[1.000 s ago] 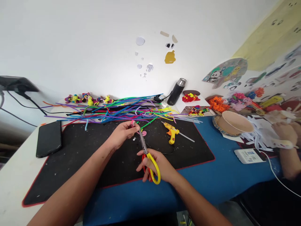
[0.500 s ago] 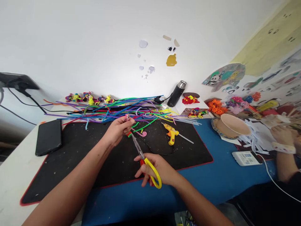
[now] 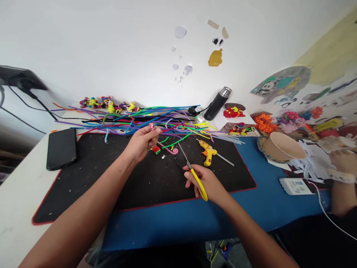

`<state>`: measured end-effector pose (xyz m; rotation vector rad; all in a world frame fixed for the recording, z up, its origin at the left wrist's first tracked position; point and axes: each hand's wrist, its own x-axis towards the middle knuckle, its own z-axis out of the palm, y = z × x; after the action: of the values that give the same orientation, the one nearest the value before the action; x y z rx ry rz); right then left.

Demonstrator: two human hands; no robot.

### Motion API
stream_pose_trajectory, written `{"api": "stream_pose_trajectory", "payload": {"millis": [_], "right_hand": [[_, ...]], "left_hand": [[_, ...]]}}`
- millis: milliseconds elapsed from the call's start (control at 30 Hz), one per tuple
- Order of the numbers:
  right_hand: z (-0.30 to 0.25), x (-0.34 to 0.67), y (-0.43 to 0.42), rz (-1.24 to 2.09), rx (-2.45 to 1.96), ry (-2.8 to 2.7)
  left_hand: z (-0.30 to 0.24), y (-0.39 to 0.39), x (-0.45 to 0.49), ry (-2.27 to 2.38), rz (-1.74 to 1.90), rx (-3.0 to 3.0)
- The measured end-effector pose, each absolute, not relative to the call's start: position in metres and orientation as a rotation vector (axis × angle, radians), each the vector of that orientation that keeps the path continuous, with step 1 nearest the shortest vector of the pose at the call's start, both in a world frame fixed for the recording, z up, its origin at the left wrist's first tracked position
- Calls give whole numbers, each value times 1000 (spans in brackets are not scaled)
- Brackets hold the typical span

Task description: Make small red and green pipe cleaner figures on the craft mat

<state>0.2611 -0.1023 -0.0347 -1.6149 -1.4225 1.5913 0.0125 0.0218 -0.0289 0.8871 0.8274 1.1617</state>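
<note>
My left hand is closed, pinching a small pink piece between thumb and fingertips above the black mat; its exact kind is too small to make out. My right hand has its fingers in the handles of a pair of scissors with a yellow handle, the blades pointing up and left, apart from the left hand. Below the left hand lie a red and green rolled piece, a pink pipe cleaner with a curled end and small white bits.
Pipe cleaners of many colours lie along the wall. A yellow glue gun rests on the mat, a phone at left. A black thermos, a bowl and a white device stand rightward. Another person's hand is far right.
The scissors in my right hand have moved right and up, away from my left hand. The red and green piece and white bits now show on the mat. The camera view has shifted slightly.
</note>
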Motion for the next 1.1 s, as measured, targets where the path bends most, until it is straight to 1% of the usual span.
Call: {"api": "stream_pose_trajectory", "payload": {"millis": [67, 233, 300, 533, 700, 1000, 1100], "right_hand": [[-34, 270, -99, 1448, -1718, -1574], [-31, 282, -90, 901, -1995, -1924], [-32, 285, -86, 799, -2052, -1956], [-34, 293, -76, 744, -2039, -1934], [-25, 296, -73, 822, -2052, -1994], [-23, 283, -67, 422, -2128, -2383], [-24, 280, -65, 349, -2127, -2422]], "left_hand": [[-31, 23, 12, 822, 1158, 878], [-35, 24, 12, 827, 1155, 878], [-36, 24, 13, 837, 1145, 879], [-41, 22, 17, 853, 1120, 900], [-43, 21, 18, 863, 1099, 897], [-48, 13, 20, 887, 1016, 925], [-49, 10, 17, 923, 988, 942]]}}
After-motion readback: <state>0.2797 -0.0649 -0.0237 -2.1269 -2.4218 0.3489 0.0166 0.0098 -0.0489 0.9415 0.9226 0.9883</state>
